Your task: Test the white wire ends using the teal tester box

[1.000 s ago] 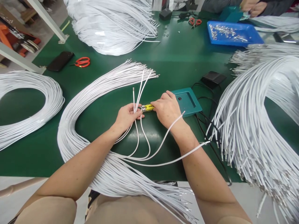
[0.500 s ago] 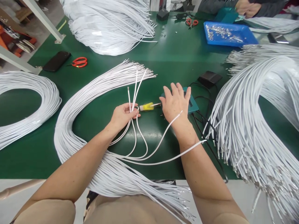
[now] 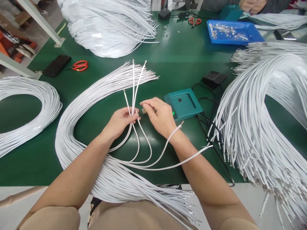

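My left hand [image 3: 122, 120] pinches several white cables [image 3: 133, 86], their ends pointing up from the fingers. Just to its right, my right hand [image 3: 159, 115] is closed around a small yellow tool [image 3: 144, 111], mostly hidden by the fingers. Right of that hand sits a teal device [image 3: 185, 102] with a square recess and a green light. Two loose cable ends cross my right wrist and forearm. Under my forearms lies a curved bundle of white cables [image 3: 69, 127], with its far ends behind my left hand.
Cable coils lie at left [image 3: 51, 99] and far back [image 3: 107, 25]; a large bundle [image 3: 259, 121] fills the right. Red scissors [image 3: 80, 65], a black phone [image 3: 57, 65] and a blue tray [image 3: 233, 33] of small parts stand farther back. Another person's hands [image 3: 253, 5] show at top right.
My right hand has left the teal device and moved left, closing on the yellow tool near my left hand. The device is uncovered, showing its green light. My left hand has shifted slightly left with the cables.
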A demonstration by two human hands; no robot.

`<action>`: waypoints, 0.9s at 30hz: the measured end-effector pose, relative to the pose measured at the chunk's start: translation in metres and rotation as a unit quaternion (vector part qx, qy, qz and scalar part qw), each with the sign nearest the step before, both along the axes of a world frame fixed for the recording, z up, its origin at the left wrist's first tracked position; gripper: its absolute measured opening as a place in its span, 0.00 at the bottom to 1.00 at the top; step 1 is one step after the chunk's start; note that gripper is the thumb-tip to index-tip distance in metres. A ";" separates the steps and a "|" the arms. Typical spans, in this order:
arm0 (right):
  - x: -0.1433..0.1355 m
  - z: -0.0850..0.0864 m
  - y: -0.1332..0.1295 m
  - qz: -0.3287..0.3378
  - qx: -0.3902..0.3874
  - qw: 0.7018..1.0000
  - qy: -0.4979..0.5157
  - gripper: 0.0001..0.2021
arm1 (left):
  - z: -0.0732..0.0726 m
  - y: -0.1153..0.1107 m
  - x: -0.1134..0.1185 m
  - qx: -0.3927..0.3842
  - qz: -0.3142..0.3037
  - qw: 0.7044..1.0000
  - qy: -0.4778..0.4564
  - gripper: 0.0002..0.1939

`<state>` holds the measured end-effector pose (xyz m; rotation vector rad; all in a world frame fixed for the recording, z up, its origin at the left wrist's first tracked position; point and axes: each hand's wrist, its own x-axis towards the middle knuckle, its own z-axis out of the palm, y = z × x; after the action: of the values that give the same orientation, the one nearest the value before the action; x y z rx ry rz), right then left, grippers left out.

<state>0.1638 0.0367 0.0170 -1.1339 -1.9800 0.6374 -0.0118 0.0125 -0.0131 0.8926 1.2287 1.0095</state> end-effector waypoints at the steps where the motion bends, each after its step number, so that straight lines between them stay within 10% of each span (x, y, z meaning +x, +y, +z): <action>1: -0.002 -0.001 -0.001 0.007 -0.021 1.000 0.015 0.11 | 0.000 0.000 0.000 0.004 -0.002 1.000 0.000 0.18; 11: -0.007 -0.012 0.007 0.027 -0.281 0.938 0.201 0.08 | 0.002 -0.004 0.004 0.013 -0.002 1.000 0.003 0.19; 17: -0.010 -0.016 0.004 0.036 -0.238 0.951 0.193 0.05 | 0.004 -0.005 0.005 0.015 -0.017 1.000 0.015 0.16; 27: 0.000 0.001 0.006 0.088 -0.440 0.810 0.379 0.16 | 0.011 -0.005 0.001 0.032 -0.022 0.999 0.034 0.15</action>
<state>0.1633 0.0430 0.0182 -0.9233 -1.0554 1.8967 -0.0107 0.0071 -0.0025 1.0078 1.2348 0.9957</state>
